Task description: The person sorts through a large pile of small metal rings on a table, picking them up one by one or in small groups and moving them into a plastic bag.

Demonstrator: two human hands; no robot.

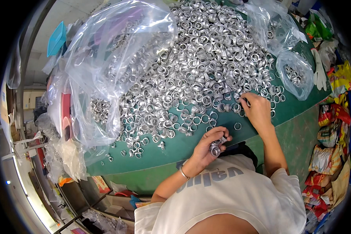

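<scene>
Green worktable surface spans the middle of the frame, its near edge curving below the hands. Heaped on it, from top centre down to mid-frame, lies a pile of silver-coloured metal rings, the items being worked. Large clear plastic bag at upper left partly covers the pile; a small clear bag at upper right contains similar rings. Right hand, right of centre, reaches to the pile's near edge with thumb and index finger brought close together — whether a ring is pinched between them cannot be told. Left hand, at lower centre, has its fingers curled around a few held rings. One loose ring lies between the hands, apart from the pile. Judged from this posture, the step in hand is picking rings singly from the edge while the left hand stores them; the next move calls for a narrow fingertip pinch by the right hand — and a left grasp loose enough to admit another ring without spilling.
</scene>
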